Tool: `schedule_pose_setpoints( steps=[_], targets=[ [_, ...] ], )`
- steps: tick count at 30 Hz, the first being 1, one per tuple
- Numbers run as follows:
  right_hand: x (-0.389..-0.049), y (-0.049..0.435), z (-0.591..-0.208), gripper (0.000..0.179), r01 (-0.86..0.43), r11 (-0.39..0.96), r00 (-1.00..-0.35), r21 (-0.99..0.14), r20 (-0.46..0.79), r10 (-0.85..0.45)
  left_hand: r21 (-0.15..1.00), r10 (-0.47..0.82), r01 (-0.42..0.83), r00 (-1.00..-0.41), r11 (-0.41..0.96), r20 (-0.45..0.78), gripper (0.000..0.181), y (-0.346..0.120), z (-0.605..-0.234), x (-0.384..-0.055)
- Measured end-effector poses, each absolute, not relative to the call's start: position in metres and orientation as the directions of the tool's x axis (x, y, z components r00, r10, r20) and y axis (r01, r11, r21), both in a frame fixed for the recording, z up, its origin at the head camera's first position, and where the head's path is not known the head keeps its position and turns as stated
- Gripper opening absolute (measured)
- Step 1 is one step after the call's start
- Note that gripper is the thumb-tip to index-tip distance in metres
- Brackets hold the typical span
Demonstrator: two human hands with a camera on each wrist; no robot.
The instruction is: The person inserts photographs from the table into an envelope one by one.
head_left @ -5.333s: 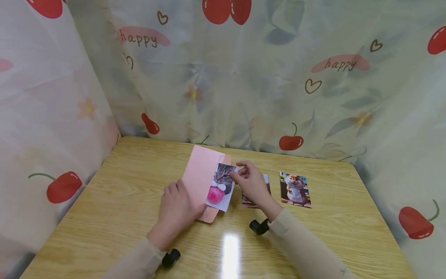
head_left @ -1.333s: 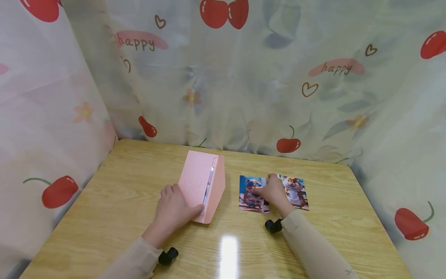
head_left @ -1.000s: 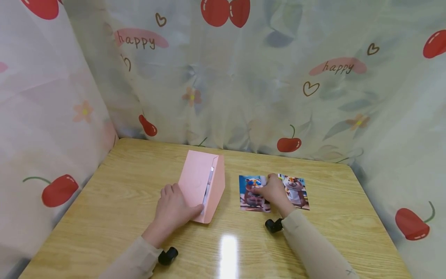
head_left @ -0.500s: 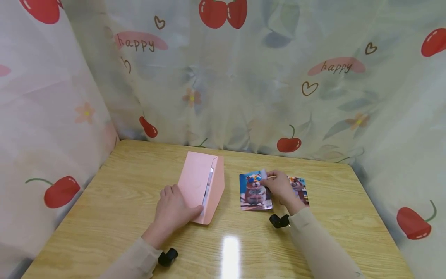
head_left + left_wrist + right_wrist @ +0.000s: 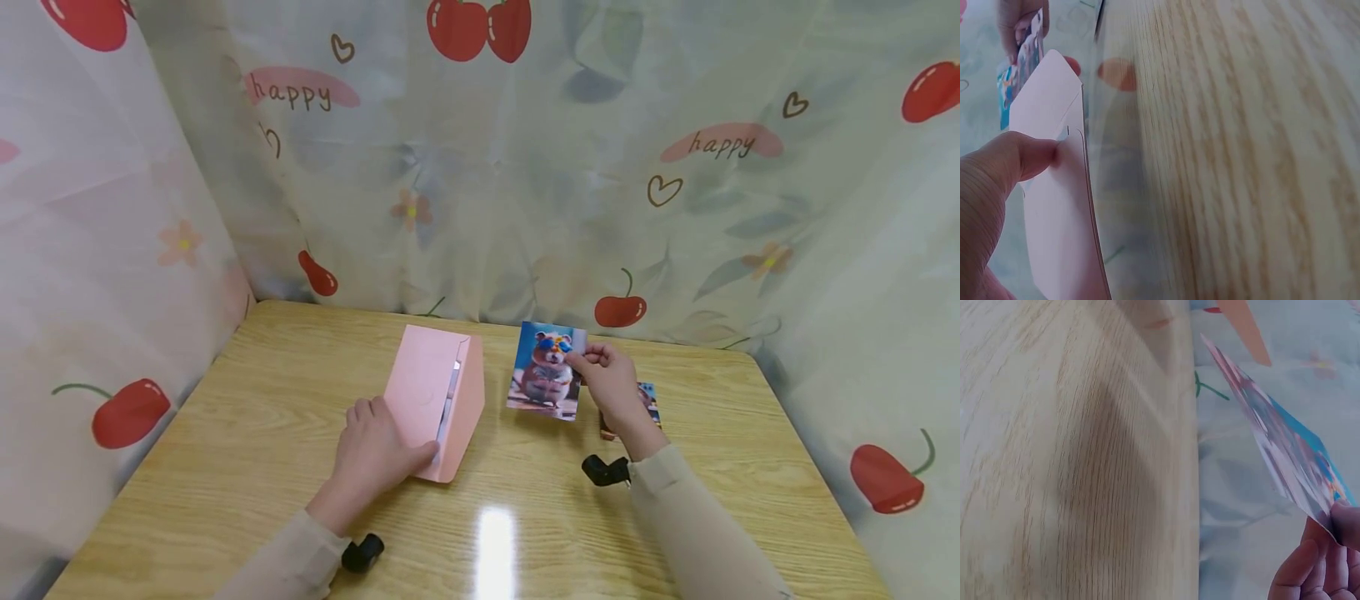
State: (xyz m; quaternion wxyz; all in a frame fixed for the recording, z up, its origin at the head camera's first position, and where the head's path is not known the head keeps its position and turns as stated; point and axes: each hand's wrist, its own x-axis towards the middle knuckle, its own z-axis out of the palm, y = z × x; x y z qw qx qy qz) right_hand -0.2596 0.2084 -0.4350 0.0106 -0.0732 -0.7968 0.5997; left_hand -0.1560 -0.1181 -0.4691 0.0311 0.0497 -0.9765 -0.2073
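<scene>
My left hand [image 5: 372, 444] holds a pink envelope [image 5: 424, 379] at its lower left, the thumb at the slot beside the raised flap [image 5: 468, 400]. A pale edge of something inside shows along that slot. In the left wrist view the thumb presses on the envelope [image 5: 1063, 212]. To the right, my right hand [image 5: 611, 387] pinches a photo card [image 5: 546, 379] of a hamster in sunglasses by its right edge. The card is lifted and tilted above the table, and in the right wrist view thumb and fingers grip one corner of the card [image 5: 1291, 456].
Another photo card [image 5: 651, 402] lies on the table, mostly hidden behind the right hand and wrist. The wooden table [image 5: 285, 375] meets a cherry-printed curtain [image 5: 495, 208] at the back and sides. Black wrist cameras [image 5: 604, 470] stick out by both sleeves.
Earlier the right hand held a cat picture at the envelope's opening; that picture is now out of sight. The right hand has since lifted the hamster card off the table. The left hand stays put.
</scene>
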Motion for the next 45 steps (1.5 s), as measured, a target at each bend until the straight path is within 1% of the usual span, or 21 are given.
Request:
schedule_pose_setpoints(
  steps=[10,17,24,28,32,36,40,45],
  targets=[
    [-0.255,0.198,-0.423,0.042,0.112,0.211,-0.981,-0.971,-0.074,0.179,0.407,-0.112,-0.089,-0.993,0.909,0.032,0.097,-0.12,-0.47,-0.157],
    [-0.251,0.186,-0.419,0.04,0.052,0.191,-0.979,-0.98,-0.013,0.204,0.395,-0.109,-0.087,-0.993,0.915,0.034,0.102,-0.12,-0.47,-0.156],
    [-0.252,0.164,-0.427,0.034,-0.028,0.143,-0.977,-0.989,0.058,0.206,0.344,-0.098,-0.073,-0.994,0.936,0.056,0.103,-0.116,-0.467,-0.155],
    [-0.25,0.152,-0.43,0.032,-0.072,0.178,-0.972,-0.981,0.11,0.21,0.338,-0.107,-0.088,-0.994,0.937,0.037,0.105,-0.113,-0.466,-0.156],
    [-0.248,0.142,-0.433,0.031,-0.074,0.207,-0.969,-0.976,0.119,0.215,0.336,-0.108,-0.091,-0.994,0.938,0.031,0.107,-0.112,-0.465,-0.155],
    [-0.247,0.137,-0.435,0.029,-0.075,0.183,-0.966,-0.98,0.116,0.229,0.323,-0.104,-0.083,-0.993,0.943,0.049,0.108,-0.111,-0.466,-0.155],
    [-0.247,0.132,-0.437,0.027,-0.093,0.192,-0.96,-0.977,0.139,0.241,0.319,-0.103,-0.08,-0.993,0.944,0.056,0.11,-0.111,-0.467,-0.155],
    [-0.245,0.125,-0.442,0.025,-0.115,0.225,-0.971,-0.967,0.157,0.178,0.333,-0.106,-0.079,-0.992,0.94,0.064,0.11,-0.111,-0.466,-0.154]
  ],
)
